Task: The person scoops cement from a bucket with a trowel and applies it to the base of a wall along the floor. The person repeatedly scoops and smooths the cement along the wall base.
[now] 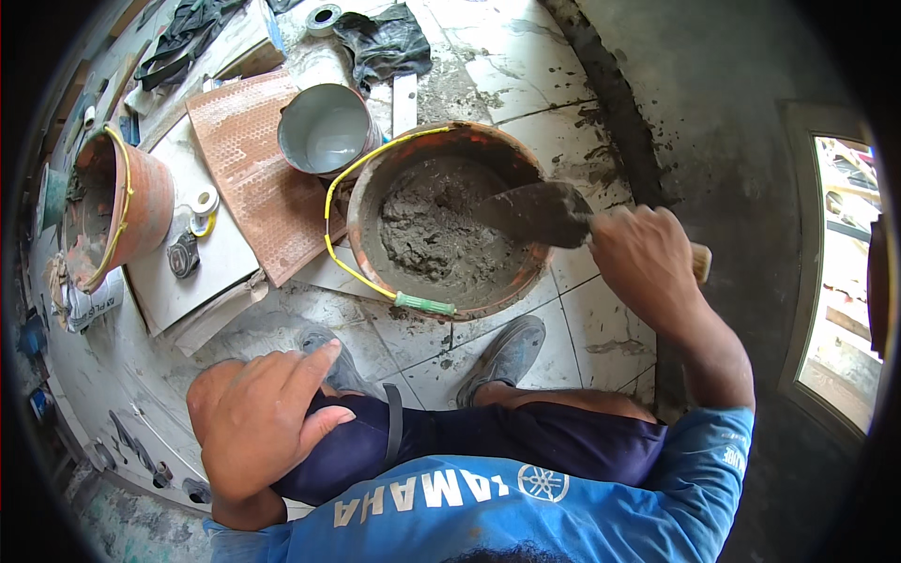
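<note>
Head: trowel in right hand, left hand apart.

The bucket is round and wide-mouthed, standing upright on the tiled floor, its orange-brown wall and rim crusted with grey. Its yellow handle lies over to the left side, with a green grip at the near edge of the rim. Inside is grey mortar, wet-looking, rough and lumpy toward the left and middle, smoother at the near right, its surface below the rim. The trowel crosses the right rim, its dark blade pointing left over the mortar and its pale handle outside the bucket; whether the tip touches the mortar is unclear.
</note>
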`<state>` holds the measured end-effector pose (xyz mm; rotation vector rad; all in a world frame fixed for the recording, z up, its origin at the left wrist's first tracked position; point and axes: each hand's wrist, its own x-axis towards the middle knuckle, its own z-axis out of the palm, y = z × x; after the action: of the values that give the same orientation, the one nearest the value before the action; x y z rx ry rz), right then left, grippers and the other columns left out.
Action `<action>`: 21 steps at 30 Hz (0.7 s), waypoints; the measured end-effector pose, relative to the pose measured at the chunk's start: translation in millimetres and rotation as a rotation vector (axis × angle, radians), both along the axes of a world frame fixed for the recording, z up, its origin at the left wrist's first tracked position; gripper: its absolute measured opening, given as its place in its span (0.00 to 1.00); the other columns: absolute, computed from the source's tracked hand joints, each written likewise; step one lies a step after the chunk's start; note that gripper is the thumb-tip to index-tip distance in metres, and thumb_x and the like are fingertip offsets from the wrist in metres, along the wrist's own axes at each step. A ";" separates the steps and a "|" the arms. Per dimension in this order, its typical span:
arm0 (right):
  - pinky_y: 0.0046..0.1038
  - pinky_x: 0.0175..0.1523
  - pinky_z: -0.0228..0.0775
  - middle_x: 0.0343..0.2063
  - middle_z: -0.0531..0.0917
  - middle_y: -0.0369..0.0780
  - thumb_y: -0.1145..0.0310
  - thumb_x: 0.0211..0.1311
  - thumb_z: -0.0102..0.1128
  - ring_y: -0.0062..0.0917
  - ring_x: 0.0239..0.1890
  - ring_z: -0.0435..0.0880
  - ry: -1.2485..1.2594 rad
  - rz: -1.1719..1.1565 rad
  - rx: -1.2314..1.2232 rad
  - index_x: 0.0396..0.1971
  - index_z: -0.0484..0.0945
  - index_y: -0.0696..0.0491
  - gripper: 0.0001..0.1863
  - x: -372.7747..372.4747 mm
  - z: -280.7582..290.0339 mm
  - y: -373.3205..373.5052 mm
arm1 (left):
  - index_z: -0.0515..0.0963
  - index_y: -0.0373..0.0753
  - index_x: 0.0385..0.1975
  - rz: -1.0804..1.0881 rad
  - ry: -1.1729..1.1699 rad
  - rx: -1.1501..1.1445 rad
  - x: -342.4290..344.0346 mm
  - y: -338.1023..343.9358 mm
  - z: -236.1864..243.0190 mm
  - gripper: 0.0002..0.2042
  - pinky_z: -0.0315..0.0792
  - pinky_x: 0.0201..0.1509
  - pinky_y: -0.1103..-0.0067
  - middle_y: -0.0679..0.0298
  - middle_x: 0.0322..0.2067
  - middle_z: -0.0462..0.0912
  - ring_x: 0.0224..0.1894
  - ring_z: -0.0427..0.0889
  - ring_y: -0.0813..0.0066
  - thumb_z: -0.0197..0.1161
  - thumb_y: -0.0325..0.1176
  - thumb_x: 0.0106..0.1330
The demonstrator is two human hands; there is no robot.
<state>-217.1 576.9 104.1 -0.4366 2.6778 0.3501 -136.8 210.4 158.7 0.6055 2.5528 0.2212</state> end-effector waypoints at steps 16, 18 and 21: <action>0.41 0.36 0.76 0.22 0.84 0.46 0.57 0.55 0.65 0.40 0.30 0.86 -0.183 0.009 -0.039 0.25 0.84 0.55 0.14 -15.1 -56.2 -17.7 | 0.77 0.34 0.53 0.073 -0.014 0.307 24.8 -41.4 2.5 0.31 0.71 0.41 0.67 0.58 0.33 0.80 0.35 0.79 0.59 0.64 0.52 0.57; 0.41 0.35 0.75 0.22 0.83 0.46 0.57 0.56 0.64 0.41 0.29 0.86 -0.103 0.036 -0.038 0.25 0.83 0.55 0.14 -5.7 -63.1 -18.5 | 0.77 0.34 0.54 0.076 -0.018 0.307 23.6 -41.3 1.5 0.30 0.71 0.42 0.67 0.58 0.33 0.80 0.35 0.79 0.59 0.64 0.52 0.57; 0.40 0.33 0.74 0.20 0.82 0.46 0.59 0.59 0.62 0.40 0.26 0.85 -0.001 0.084 0.028 0.26 0.82 0.54 0.13 -5.9 -64.0 -18.7 | 0.77 0.34 0.54 0.066 -0.037 0.294 23.5 -38.5 2.9 0.30 0.71 0.42 0.67 0.59 0.33 0.80 0.35 0.78 0.59 0.64 0.52 0.57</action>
<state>-223.0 558.2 40.1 -0.5422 2.6559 0.4119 -113.4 171.9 161.6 0.6175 2.5260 0.6333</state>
